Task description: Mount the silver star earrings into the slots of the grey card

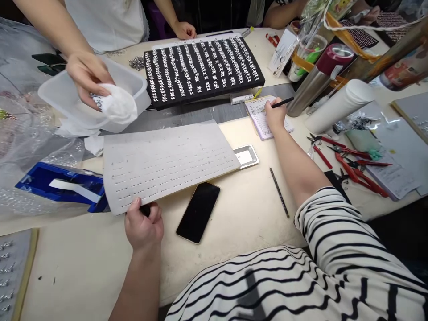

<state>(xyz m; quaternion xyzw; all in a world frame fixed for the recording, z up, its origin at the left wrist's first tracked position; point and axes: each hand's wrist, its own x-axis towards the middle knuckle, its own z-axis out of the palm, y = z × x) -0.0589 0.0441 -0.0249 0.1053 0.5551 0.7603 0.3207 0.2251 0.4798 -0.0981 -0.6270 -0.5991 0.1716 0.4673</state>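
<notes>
Hands first: right hand (276,115) closed in a pen grip on a slim black pen (282,103), tip down on a pale lilac printed paper pad (264,117), so the step in hand reads as writing on that sheet. Left hand (143,225) half closed, fingers curled round a small dark object (145,210) at the near edge of a long grey slotted card (163,165); cannot tell what the object is. Card lies flat on the cream tabletop (83,267), far corner overlapping a shallow steel tray (247,156). Glossy black smartphone (198,212) just beside the left hand. Beyond the card, a black foam board (203,71) carrying rows of small silver metal pieces. Red-handled pliers (357,171) lie off to the right. Across the table, a co-worker's hand (87,78) holds crumpled white tissue (117,104) over a translucent plastic tub (130,82). Pen work calls for the pad staying steady; right hand is occupied, so any move of the card falls to the left hand
</notes>
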